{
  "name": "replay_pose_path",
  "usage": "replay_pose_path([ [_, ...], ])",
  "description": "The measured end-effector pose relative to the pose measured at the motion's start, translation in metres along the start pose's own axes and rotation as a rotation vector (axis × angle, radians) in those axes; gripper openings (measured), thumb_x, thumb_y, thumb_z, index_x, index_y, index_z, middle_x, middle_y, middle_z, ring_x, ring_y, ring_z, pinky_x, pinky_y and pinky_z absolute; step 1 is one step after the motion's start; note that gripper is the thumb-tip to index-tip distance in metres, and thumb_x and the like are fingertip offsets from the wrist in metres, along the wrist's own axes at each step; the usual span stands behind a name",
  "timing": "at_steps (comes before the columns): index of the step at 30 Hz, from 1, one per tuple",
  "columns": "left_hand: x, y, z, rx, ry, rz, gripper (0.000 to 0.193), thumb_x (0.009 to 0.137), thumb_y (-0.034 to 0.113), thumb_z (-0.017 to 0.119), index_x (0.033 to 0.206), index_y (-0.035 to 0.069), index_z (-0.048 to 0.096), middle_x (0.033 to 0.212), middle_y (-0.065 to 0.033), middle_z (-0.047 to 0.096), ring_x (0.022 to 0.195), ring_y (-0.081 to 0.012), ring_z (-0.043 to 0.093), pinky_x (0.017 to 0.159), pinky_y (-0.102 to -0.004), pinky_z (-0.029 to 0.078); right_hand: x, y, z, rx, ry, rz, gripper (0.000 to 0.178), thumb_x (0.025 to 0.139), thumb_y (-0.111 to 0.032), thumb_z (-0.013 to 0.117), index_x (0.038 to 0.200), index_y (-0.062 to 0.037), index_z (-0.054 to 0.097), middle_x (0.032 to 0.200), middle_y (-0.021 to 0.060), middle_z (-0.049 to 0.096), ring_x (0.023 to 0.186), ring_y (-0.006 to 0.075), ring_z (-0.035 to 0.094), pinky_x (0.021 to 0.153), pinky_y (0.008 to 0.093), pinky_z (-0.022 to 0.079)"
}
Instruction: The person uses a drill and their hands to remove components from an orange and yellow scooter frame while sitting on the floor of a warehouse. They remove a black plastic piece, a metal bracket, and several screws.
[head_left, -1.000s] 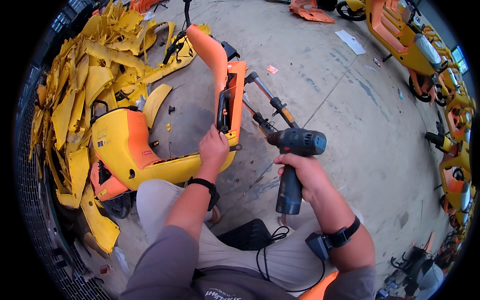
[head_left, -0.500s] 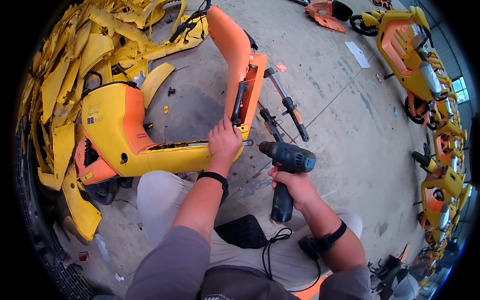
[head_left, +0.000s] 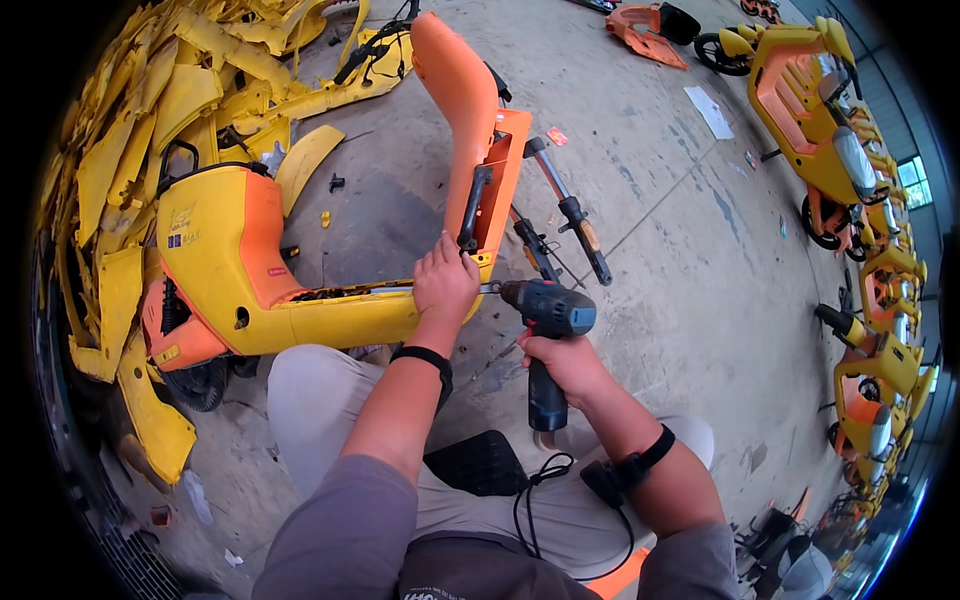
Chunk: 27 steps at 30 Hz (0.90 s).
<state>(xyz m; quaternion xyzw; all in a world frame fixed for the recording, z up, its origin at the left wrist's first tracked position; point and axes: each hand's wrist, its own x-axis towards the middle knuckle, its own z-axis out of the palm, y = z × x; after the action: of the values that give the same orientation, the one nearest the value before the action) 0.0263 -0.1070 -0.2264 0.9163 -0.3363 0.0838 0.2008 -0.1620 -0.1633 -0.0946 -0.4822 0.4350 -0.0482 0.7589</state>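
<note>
A yellow and orange scooter body point(head_left: 355, 325) lies in front of me, partly stripped. My left hand point(head_left: 447, 281) is closed at its front corner, over a silver wrench point(head_left: 487, 288) whose ring end sticks out on the right; the palm hides its middle. In my right hand point(head_left: 565, 362) is a dark blue and black cordless drill point(head_left: 556, 308), gripped by the handle. Its chuck points left and meets or overlaps the wrench's ring end. Just above my left hand, a black bracket point(head_left: 477, 208) sits in the open orange front section point(head_left: 512, 165).
Yellow panels point(head_left: 150, 150) are heaped at the left. Fork tubes point(head_left: 572, 215) stick out beyond the orange section. Small parts point(head_left: 336, 182) lie on the concrete floor point(head_left: 660, 240). Several scooters point(head_left: 810, 110) line the right side. A black pad point(head_left: 478, 463) lies by my lap.
My right hand has moved the drill left, bringing its chuck up to the wrench's ring end. My left hand stays at the same corner of the scooter body.
</note>
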Motion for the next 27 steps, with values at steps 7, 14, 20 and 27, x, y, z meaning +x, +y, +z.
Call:
replay_pose_path([
  [7, 0.0, 0.002, 0.001, -0.011, -0.007, -0.009, 0.047, 0.09, 0.027, 0.051, 0.126, -0.003, 0.056, 0.114, -0.0178, 0.068, 0.099, -0.0303, 0.066, 0.091, -0.0423, 0.048, 0.004, 0.011, -0.002, -0.139, 0.002, -0.016, 0.024, 0.082, -0.004, 0.066, 0.104, -0.0007, 0.059, 0.088, 0.0066, 0.063, 0.069, 0.0147, 0.06, 0.065, 0.03, 0.05],
  [14, -0.001, -0.001, 0.004, 0.002, 0.013, 0.001, 0.045, 0.09, 0.026, 0.051, 0.124, -0.003, 0.058, 0.112, -0.0176, 0.069, 0.097, -0.0304, 0.067, 0.089, -0.0425, 0.049, 0.0, 0.014, 0.008, -0.192, 0.064, -0.027, 0.015, 0.083, -0.012, 0.067, 0.093, -0.0031, 0.061, 0.077, 0.0019, 0.061, 0.061, 0.0126, 0.058, 0.059, 0.0295, 0.048],
  [20, 0.0, -0.001, 0.006, 0.018, 0.004, 0.008, 0.046, 0.089, 0.027, 0.052, 0.124, -0.001, 0.057, 0.114, -0.016, 0.068, 0.097, -0.0286, 0.066, 0.09, -0.0421, 0.048, 0.009, 0.038, 0.001, -0.359, 0.078, -0.065, 0.021, 0.084, -0.02, 0.067, 0.094, -0.0019, 0.062, 0.072, 0.0038, 0.064, 0.061, 0.0137, 0.061, 0.06, 0.0312, 0.049],
  [27, -0.001, 0.0, 0.005, -0.001, 0.016, 0.007, 0.045, 0.089, 0.027, 0.051, 0.123, -0.001, 0.057, 0.115, -0.0155, 0.067, 0.098, -0.0286, 0.066, 0.09, -0.0423, 0.047, 0.017, 0.048, -0.004, -0.576, 0.08, -0.106, 0.038, 0.08, -0.027, 0.068, 0.108, -0.0037, 0.06, 0.087, 0.0155, 0.069, 0.081, 0.0331, 0.068, 0.073, 0.0401, 0.053],
])
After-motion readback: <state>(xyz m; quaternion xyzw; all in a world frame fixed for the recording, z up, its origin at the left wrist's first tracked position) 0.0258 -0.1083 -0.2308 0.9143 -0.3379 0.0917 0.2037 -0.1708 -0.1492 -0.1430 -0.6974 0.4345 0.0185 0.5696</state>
